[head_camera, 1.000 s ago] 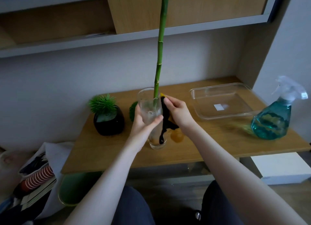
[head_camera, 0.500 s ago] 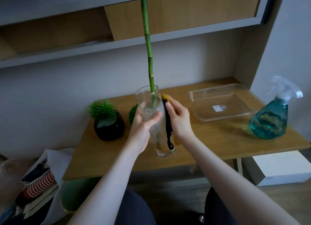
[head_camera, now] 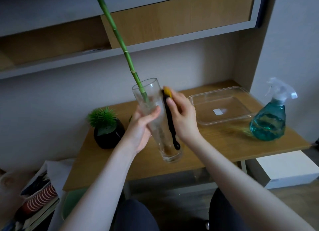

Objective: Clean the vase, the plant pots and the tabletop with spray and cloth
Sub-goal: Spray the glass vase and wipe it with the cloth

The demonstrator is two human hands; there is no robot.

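Second plant pot (head_camera: 130, 118) is mostly hidden behind our left hand (head_camera: 140, 127); the stem (head_camera: 120, 44) is cut off at 12 o'clock. Left fingers curl round the glass vase (head_camera: 156, 120), held tilted above the tabletop (head_camera: 215, 144). Right hand (head_camera: 183, 116) presses a black-and-yellow cloth (head_camera: 170, 120) against the vase's 3 o'clock side, fingers curled. Spray bottle (head_camera: 269, 120) stands at 3 o'clock; black pot (head_camera: 108, 134) at 9.

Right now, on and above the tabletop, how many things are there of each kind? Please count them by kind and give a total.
Glass vase, held in the hands, with green stalk: 1
Cleaning cloth, black and yellow: 1
Plant pots: 2, one black pot and one mostly hidden plant
Spray bottle: 1
Clear tray: 1
Total: 6
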